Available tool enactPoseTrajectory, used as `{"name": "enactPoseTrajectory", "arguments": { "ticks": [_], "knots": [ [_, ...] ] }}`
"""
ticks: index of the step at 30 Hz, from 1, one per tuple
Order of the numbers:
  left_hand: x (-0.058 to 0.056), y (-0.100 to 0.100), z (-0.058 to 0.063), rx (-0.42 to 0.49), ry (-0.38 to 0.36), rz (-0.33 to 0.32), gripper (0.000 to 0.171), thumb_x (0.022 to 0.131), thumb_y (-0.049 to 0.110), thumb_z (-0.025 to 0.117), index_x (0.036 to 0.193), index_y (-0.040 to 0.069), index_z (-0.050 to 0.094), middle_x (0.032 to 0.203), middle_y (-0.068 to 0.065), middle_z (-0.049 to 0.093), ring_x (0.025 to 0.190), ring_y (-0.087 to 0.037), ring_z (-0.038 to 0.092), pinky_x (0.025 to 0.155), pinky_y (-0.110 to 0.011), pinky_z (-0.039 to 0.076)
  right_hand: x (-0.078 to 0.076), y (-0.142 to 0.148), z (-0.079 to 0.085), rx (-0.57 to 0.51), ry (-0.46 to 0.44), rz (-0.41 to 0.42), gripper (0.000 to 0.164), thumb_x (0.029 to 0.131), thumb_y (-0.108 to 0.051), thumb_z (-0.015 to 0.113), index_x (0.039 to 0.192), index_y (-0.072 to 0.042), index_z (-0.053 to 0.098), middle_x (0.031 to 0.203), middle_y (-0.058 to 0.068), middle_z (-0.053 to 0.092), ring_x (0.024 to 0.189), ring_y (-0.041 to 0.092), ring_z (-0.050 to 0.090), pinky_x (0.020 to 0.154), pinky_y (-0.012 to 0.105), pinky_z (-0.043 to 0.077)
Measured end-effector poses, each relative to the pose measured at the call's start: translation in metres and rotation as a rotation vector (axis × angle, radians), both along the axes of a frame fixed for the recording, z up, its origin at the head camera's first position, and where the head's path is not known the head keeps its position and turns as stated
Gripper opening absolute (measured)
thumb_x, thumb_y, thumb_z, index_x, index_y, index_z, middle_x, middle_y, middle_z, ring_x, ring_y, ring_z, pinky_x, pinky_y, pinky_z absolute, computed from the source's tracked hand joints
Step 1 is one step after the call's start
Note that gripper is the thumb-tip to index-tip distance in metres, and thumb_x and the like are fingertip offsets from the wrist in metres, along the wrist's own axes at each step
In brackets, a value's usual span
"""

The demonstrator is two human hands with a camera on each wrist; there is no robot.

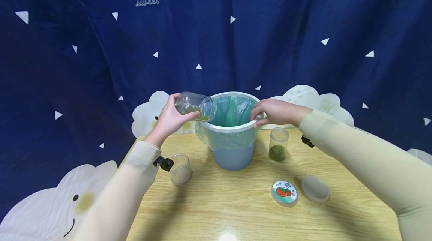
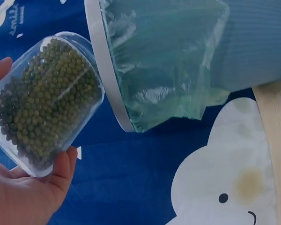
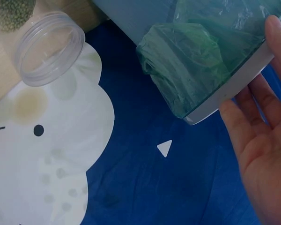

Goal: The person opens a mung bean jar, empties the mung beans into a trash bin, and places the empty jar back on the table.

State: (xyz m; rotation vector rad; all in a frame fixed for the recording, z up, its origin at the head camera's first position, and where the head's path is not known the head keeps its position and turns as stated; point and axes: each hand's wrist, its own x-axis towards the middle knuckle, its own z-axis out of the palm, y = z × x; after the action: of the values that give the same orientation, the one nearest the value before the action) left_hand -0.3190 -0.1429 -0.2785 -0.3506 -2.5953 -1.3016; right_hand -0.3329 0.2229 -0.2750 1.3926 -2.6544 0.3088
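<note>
My left hand (image 1: 168,119) holds a clear plastic jar (image 1: 187,100) tipped on its side, its mouth at the left of the bin's rim. Green mung beans (image 2: 51,103) lie along the lower side inside the jar. A blue trash bin (image 1: 233,158) stands upright on the table, lined with a green plastic bag (image 1: 233,141) folded over its outside. On the bin's right side, my right hand (image 1: 280,110) grips the white rim (image 1: 229,129), fingers over the edge and thumb outside, as the right wrist view shows.
Right of the bin stands another clear jar (image 1: 278,143), partly filled with green beans. A short clear jar (image 1: 180,173) sits on the left, near my left wrist. Two lids, one with a tomato picture (image 1: 284,193) and one plain (image 1: 315,189), lie at front right. Behind hangs a blue curtain (image 1: 216,27).
</note>
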Motion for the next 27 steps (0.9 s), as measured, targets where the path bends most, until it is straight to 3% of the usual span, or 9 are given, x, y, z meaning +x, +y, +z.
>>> {"name": "enactPoseTrajectory", "arguments": {
  "ticks": [12, 27],
  "knots": [
    [-0.004, 0.012, -0.004, 0.125, -0.008, 0.033, 0.099, 0.080, 0.041, 0.085, 0.155, 0.008, 0.030, 0.153, -0.019, 0.044, 0.138, -0.034, 0.048, 0.115, -0.052, 0.042, 0.002, 0.001, 0.001, 0.007, -0.004, -0.013, 0.012, 0.086, -0.022, 0.083, 0.091, -0.015, 0.074, 0.091, -0.004, 0.067, 0.091, 0.015, 0.064, 0.086, 0.039, 0.056],
    [-0.013, 0.029, -0.008, 0.263, 0.003, 0.029, 0.094, 0.079, 0.031, 0.088, 0.153, 0.008, 0.036, 0.150, -0.016, 0.050, 0.135, -0.031, 0.051, 0.115, -0.046, 0.042, 0.000, 0.002, -0.002, -0.004, 0.006, 0.003, 0.012, 0.086, -0.023, 0.082, 0.090, -0.016, 0.073, 0.090, -0.004, 0.067, 0.090, 0.016, 0.064, 0.086, 0.040, 0.056]
  ]
}}
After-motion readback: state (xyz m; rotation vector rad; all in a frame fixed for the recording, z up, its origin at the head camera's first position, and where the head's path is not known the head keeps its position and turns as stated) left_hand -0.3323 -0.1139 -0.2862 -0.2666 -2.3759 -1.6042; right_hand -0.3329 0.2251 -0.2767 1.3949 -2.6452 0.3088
